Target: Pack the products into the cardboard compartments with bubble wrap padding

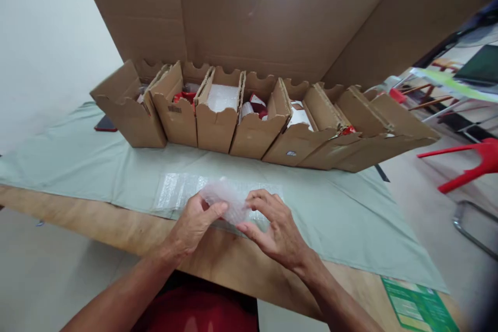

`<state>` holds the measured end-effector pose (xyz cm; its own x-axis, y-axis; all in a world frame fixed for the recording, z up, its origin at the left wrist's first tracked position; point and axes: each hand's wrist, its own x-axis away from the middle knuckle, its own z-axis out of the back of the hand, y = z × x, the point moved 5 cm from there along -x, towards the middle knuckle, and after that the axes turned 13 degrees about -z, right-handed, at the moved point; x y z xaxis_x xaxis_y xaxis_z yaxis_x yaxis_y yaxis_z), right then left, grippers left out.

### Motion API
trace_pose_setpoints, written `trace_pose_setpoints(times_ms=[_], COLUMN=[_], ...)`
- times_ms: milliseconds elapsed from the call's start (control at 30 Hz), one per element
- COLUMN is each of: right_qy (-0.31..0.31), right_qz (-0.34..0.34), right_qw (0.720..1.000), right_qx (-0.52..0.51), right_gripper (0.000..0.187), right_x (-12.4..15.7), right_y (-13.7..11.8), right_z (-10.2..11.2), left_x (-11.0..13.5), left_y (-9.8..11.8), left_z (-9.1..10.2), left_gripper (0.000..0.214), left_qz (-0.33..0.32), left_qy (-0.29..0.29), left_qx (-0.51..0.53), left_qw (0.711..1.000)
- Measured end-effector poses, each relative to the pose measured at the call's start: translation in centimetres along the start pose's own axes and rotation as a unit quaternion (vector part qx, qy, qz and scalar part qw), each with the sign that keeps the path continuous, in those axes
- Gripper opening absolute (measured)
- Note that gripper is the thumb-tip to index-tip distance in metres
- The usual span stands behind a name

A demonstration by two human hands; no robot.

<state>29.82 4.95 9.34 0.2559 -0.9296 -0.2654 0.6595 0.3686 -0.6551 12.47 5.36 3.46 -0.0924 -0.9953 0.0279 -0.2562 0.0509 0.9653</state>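
Note:
Over the front part of the cloth I hold a small bundle of bubble wrap (pixel 229 198). What is inside it is blurred by the plastic, though a bit of red shows at its lower edge. My left hand (pixel 196 220) grips its left end, thumb on top. Around the right end curl the fingers and thumb of my right hand (pixel 276 225), touching the plastic. Beneath both hands a strip of bubble wrap (pixel 175 193) lies flat on the cloth.
A row of cardboard bins (pixel 218 129) stands behind my hands, holding wrapped, red and white items. A tall cardboard panel (pixel 252 15) rises behind them. A dark flat object (pixel 105 124) lies left, a green printed sheet (pixel 418 303) right. A red chair (pixel 486 158) stands beyond the table.

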Motion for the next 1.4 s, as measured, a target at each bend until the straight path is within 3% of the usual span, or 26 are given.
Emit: trace_pose_setpoints(times_ms=[100, 167, 267, 333, 433, 500, 567, 667, 800, 900, 1033, 1133, 1267, 1333, 1400], right_qy=[-0.001, 0.001, 0.007, 0.017, 0.020, 0.012, 0.000, -0.055, -0.091, -0.049, -0.004, 0.033, 0.142, 0.206, 0.213], right_qz=[-0.049, -0.082, -0.131, -0.135, -0.065, -0.014, -0.014, -0.078, -0.180, -0.249, -0.266, -0.269, -0.232, -0.185, -0.166], right_qw=[0.998, 0.994, 0.974, 0.966, 0.986, 0.998, 1.000, 0.995, 0.971, 0.937, 0.933, 0.938, 0.958, 0.960, 0.946], right_qx=[-0.027, -0.075, -0.185, -0.218, -0.155, -0.067, -0.002, -0.001, -0.132, -0.240, -0.242, -0.216, -0.089, 0.041, 0.181], right_gripper=[0.021, 0.015, 0.021, 0.016, 0.007, 0.013, 0.023, 0.033, 0.031, 0.036, 0.040, 0.033, 0.022, 0.021, 0.023], right_x=[-0.2, -0.4, -0.5, -0.3, 0.4, 0.8, 0.9, 0.8, 0.7, 0.9, 1.1, 0.8, -2.2, -6.0, -11.4], right_y=[-0.1, 0.1, 0.7, 0.8, 0.0, -0.4, -0.2, 0.8, 2.3, 3.7, 5.2, 6.1, 6.3, 5.4, 4.7], right_z=[0.1, 0.3, 0.5, 0.5, -0.1, -0.8, -1.5, -2.3, -2.7, -2.5, -1.6, 1.3, 10.0, 14.7, 17.6], left_x=[0.3, 0.5, 0.7, 0.7, 0.6, 0.6, 0.7, 1.3, 1.9, 1.7, 1.1, 0.3, -0.7, -0.6, -0.4], left_y=[-0.2, 0.0, -0.1, 0.0, 0.1, 0.3, 0.6, 0.9, 0.6, 0.2, 0.5, 0.8, 0.8, 1.3, 1.9], left_z=[-0.1, -0.1, 0.3, 0.7, 1.3, 1.1, 0.8, 0.2, -0.1, 0.8, 2.9, 5.9, 12.0, 13.9, 13.1], left_gripper=[0.027, 0.036, 0.054, 0.053, 0.038, 0.035, 0.036, 0.043, 0.046, 0.048, 0.066, 0.079, 0.081, 0.074, 0.063], left_qz=[-0.027, -0.030, 0.008, 0.016, -0.004, -0.007, -0.001, 0.030, 0.044, 0.053, 0.098, 0.090, 0.008, -0.077, -0.181], left_qy=[-0.022, -0.022, -0.012, 0.009, 0.043, 0.038, 0.018, -0.030, -0.091, -0.067, -0.023, -0.008, 0.072, 0.123, 0.103], left_qx=[-0.025, -0.011, 0.042, 0.058, 0.046, 0.044, 0.052, 0.083, 0.111, 0.082, -0.002, -0.074, -0.204, -0.310, -0.437], left_qw=[0.999, 0.999, 0.999, 0.998, 0.998, 0.998, 0.998, 0.996, 0.989, 0.993, 0.995, 0.993, 0.976, 0.940, 0.875])
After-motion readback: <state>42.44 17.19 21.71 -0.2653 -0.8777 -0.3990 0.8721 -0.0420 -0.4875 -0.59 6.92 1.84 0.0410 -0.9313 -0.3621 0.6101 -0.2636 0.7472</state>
